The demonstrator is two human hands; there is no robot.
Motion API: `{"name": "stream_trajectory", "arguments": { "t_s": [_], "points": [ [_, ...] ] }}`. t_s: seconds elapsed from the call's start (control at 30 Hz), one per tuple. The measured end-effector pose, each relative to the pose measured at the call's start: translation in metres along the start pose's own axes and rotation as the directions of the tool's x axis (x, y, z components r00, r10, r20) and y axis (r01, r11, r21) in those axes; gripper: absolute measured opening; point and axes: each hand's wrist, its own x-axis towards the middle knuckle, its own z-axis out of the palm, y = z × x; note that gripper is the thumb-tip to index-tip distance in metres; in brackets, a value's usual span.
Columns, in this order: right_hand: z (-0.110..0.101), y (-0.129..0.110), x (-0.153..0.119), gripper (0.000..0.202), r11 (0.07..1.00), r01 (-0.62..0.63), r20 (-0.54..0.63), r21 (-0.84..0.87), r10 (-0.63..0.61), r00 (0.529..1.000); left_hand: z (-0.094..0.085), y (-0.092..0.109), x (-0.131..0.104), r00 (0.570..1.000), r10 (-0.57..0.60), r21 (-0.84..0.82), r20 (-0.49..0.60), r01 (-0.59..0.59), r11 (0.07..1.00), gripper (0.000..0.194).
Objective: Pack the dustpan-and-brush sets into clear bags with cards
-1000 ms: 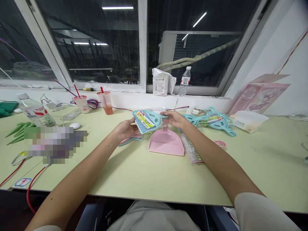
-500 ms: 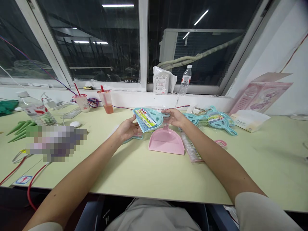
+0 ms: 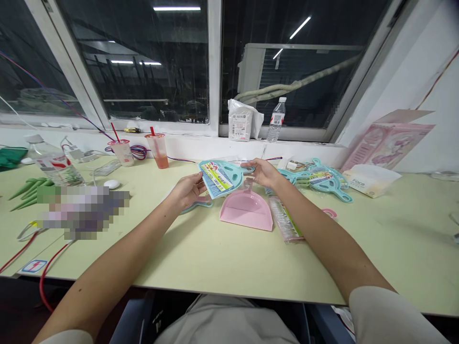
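Observation:
A light-blue dustpan and brush set (image 3: pixel 222 177) with a yellow label is held above the table between both hands. My left hand (image 3: pixel 189 191) grips its wide left end, thumb on top. My right hand (image 3: pixel 264 173) pinches the handle end on the right. Below and just behind it lies a pink dustpan (image 3: pixel 246 210), its open edge facing me. Another light-blue piece (image 3: pixel 201 204) shows partly under my left hand. A clear-wrapped pink brush set (image 3: pixel 285 220) lies beside the pink dustpan, partly covered by my right forearm.
More wrapped light-blue dustpan sets (image 3: pixel 324 179) lie in a pile at right, near a tissue pack (image 3: pixel 373 179) and a pink box (image 3: pixel 389 143). Drink cups (image 3: pixel 157 152), a large bottle (image 3: pixel 53 162) and cables (image 3: pixel 50 267) are at left. A water bottle (image 3: pixel 277 120) stands on the sill.
The hands and the light-blue set stay nearly in place; the set has tilted slightly. The view has shifted a little.

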Motion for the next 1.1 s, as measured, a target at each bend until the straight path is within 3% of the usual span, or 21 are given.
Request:
{"name": "stream_trajectory", "arguments": {
  "t_s": [0.23, 0.53, 0.67, 0.7, 0.77, 0.87, 0.97, 1.1],
  "points": [
    [-0.003, -0.003, 0.001, 0.021, 0.999, 0.036, -0.007, -0.024, -0.036, 0.999, 0.002, 0.009, -0.002, 0.987, 0.110, 0.020, -0.121, -0.108, 0.994, 0.005],
    [-0.016, -0.005, 0.004, 0.023, 0.998, 0.017, -0.010, -0.054, -0.017, 1.000, -0.011, 0.019, 0.004, 0.981, 0.150, 0.059, -0.125, -0.144, 0.988, 0.001],
    [-0.017, -0.004, 0.004, 0.033, 0.997, 0.063, 0.010, -0.045, -0.063, 0.998, -0.007, 0.016, 0.001, 0.975, 0.175, 0.128, -0.139, -0.158, 0.979, 0.014],
    [-0.018, -0.004, 0.004, 0.033, 0.997, 0.066, 0.007, -0.039, -0.066, 0.998, -0.005, 0.015, -0.001, 0.961, 0.223, 0.178, -0.161, -0.194, 0.965, 0.020],
    [-0.019, -0.004, 0.005, 0.032, 0.998, 0.065, -0.006, -0.026, -0.065, 0.998, 0.000, 0.014, -0.006, 0.896, 0.397, 0.336, -0.199, -0.318, 0.886, 0.026],
    [-0.019, -0.004, 0.005, 0.033, 0.998, 0.057, -0.013, -0.010, -0.057, 0.998, 0.008, 0.012, -0.013, 0.784, 0.616, 0.613, -0.079, -0.449, 0.650, 0.012],
    [-0.020, -0.003, 0.005, 0.035, 0.999, 0.048, -0.004, -0.002, -0.048, 0.999, 0.014, 0.010, -0.018, 0.782, 0.620, 0.737, 0.058, -0.452, 0.502, 0.016],
    [-0.019, -0.001, 0.007, 0.033, 0.999, 0.035, 0.013, -0.010, -0.035, 0.999, 0.018, 0.007, -0.020, 0.823, 0.565, 0.724, 0.055, -0.422, 0.545, 0.020]
  ]
}}
